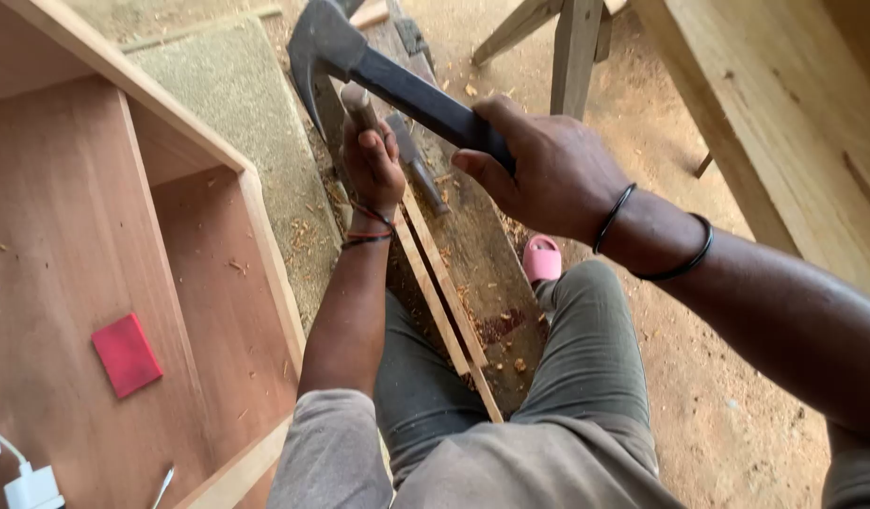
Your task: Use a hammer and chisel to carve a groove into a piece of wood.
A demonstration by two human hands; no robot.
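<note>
Hammer (359, 57): a claw hammer with dark steel head and black handle; its long axis runs from the right fist up and to the left, head at the top centre of the view, claw curving down toward the left.
Right hand (548, 170): fingers wrapped tight round the hammer handle's lower end; two black bands on the wrist.
Chisel (361, 108): round, pale brown wooden handle, upright and tilted slightly away, its top just below the hammer head; the blade is hidden.
Left hand (374, 165): fingers pressed together in a fist round the chisel handle; red and black threads on the wrist.
Wood strips (444, 292): two thin pale strips side by side, running lengthwise from the left hand toward the knees.
Plank (482, 254): dark, rough, strewn with shavings, lying under the strips between the legs.
Cabinet (124, 264): reddish-brown plywood box with pale edging at left, a flat red rectangle (126, 354) lying inside.
Ground (717, 396): sandy earth scattered with chips; a pink slipper (542, 258) beside the plank.
</note>
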